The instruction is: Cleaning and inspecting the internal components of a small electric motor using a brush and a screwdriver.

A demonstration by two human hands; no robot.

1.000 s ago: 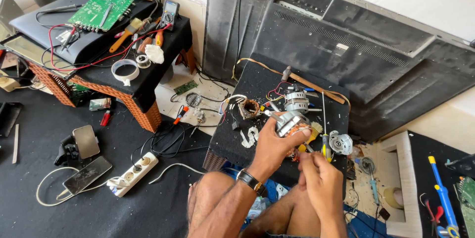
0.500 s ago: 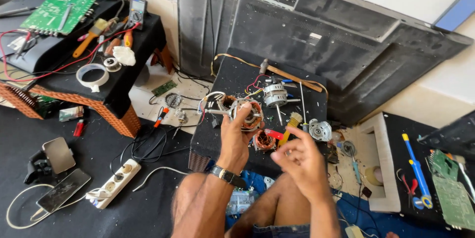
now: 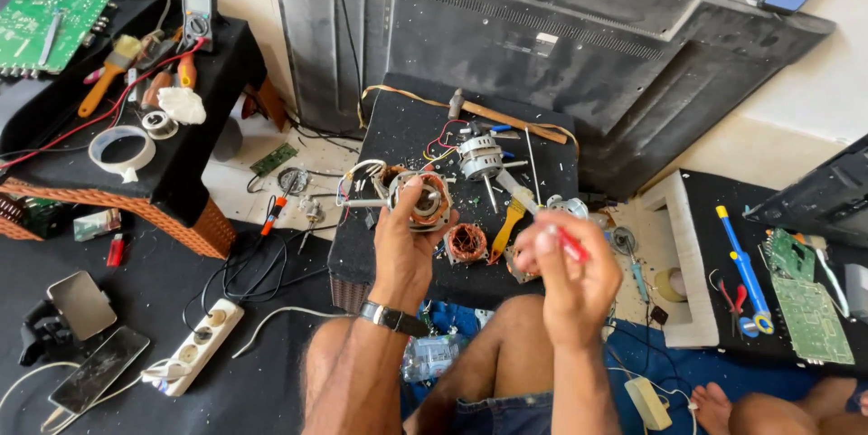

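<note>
My left hand (image 3: 404, 238) is clenched around a round motor stator (image 3: 423, 199) with copper windings, holding it up just above the near edge of the low black work board (image 3: 398, 132); my palm covers its lower half, so I cannot make out how the thin wires (image 3: 360, 173) trailing off its left side are joined to it. My right hand (image 3: 562, 270) is grasping a red-handled tool (image 3: 570, 243) between thumb and fingers, and only a short stretch of the red grip shows, the tip hidden behind my knuckles, so I cannot tell what kind of tool it is. Between my hands, a second copper coil (image 3: 467, 241) lies on the board, and farther back a silver motor body (image 3: 479, 157) with its shaft sits near a hammer (image 3: 497, 116). A yellow-handled tool (image 3: 508, 222) lies just beside the coil, partly behind my right hand. To the left, a black-topped table (image 3: 181, 164) is cut off by the frame's edge; it carries a green circuit board (image 3: 41, 23), a roll of tape (image 3: 121, 151), a brush (image 3: 107, 82) and a multimeter (image 3: 198, 14). On the floor, a white power strip (image 3: 201, 345) lies near a phone (image 3: 98, 370). At the right, a blue screwdriver (image 3: 740, 260) and another green board (image 3: 809, 313) rest on a dark mat, whose far end runs out of view.
</note>
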